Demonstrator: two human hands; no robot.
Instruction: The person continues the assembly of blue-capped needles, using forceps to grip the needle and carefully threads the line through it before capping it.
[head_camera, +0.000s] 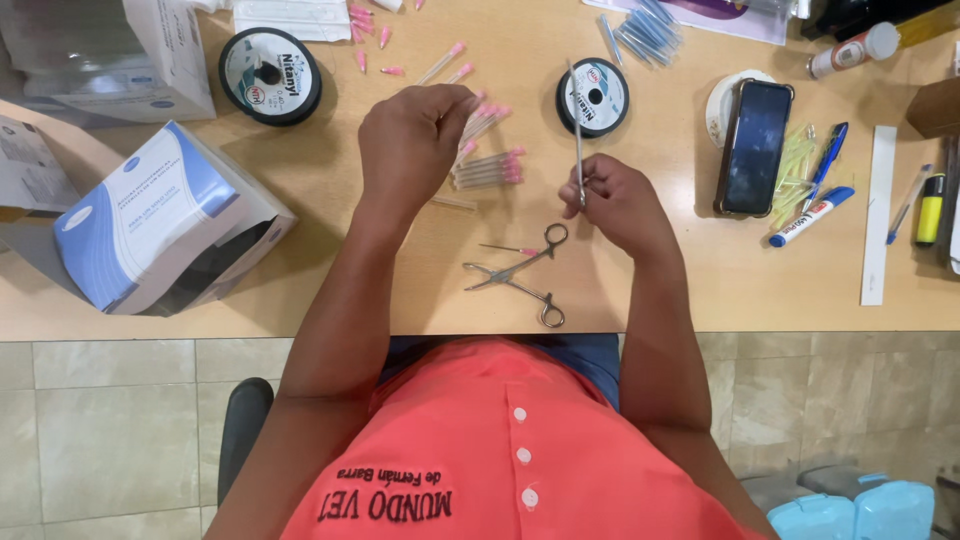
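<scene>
Your coral shirt (500, 450) fills the bottom edge, with open forceps (520, 275) on the wooden table (330, 200) just beyond it. Your left hand (412, 145) rests curled over a pile of pink-capped needles (487, 165), touching them. Your right hand (612, 200) pinches shut on a thin metal instrument (577, 135), held upright beside a black thread spool (593, 96).

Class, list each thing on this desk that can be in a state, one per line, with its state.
Forceps: lying open on the desk.
Phone: screen dark, face up.
Blue-and-white box: on its side, end flap open.
Right hand: closed on a thin metal tool, pointing up.
Left hand: resting on the pink-tipped needles.
Marker: capped.
</scene>
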